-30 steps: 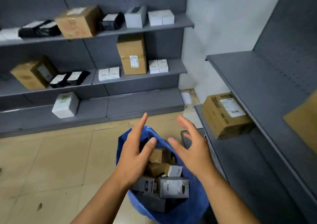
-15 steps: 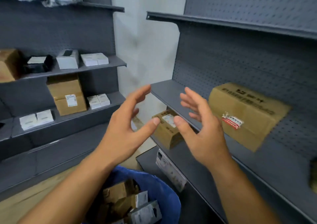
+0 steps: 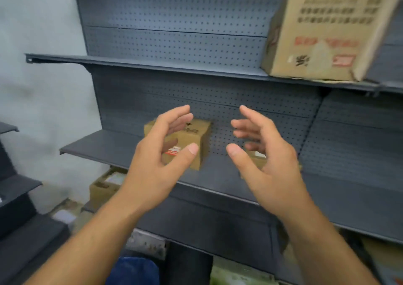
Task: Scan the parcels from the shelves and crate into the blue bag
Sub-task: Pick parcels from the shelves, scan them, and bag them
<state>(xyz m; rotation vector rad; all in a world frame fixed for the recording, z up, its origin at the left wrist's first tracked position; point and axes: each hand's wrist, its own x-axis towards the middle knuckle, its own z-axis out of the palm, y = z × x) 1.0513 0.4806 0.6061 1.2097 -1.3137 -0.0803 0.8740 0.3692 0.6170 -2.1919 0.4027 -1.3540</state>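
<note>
My left hand point(image 3: 159, 153) and my right hand point(image 3: 263, 160) are raised in front of a grey shelf unit, both open with fingers spread and holding nothing. Behind my left hand a brown cardboard parcel point(image 3: 196, 138) with a red label stands on the middle shelf point(image 3: 104, 145); my fingers partly cover it. A second parcel point(image 3: 259, 160) is mostly hidden behind my right hand. A large cardboard box point(image 3: 322, 33) sits on the upper shelf at the right. A corner of the blue bag point(image 3: 135, 271) shows at the bottom edge.
Another cardboard box point(image 3: 104, 186) sits low on the bottom shelf at the left. A pale wall point(image 3: 43, 110) meets the pegboard back panel point(image 3: 174, 22). Dark shelf ends point(image 3: 19, 186) jut in at the far left.
The view swung up and right, from the blue bag on the floor to the right-hand shelves. Both open hands rose from over the bag to in front of the middle-shelf parcels.
</note>
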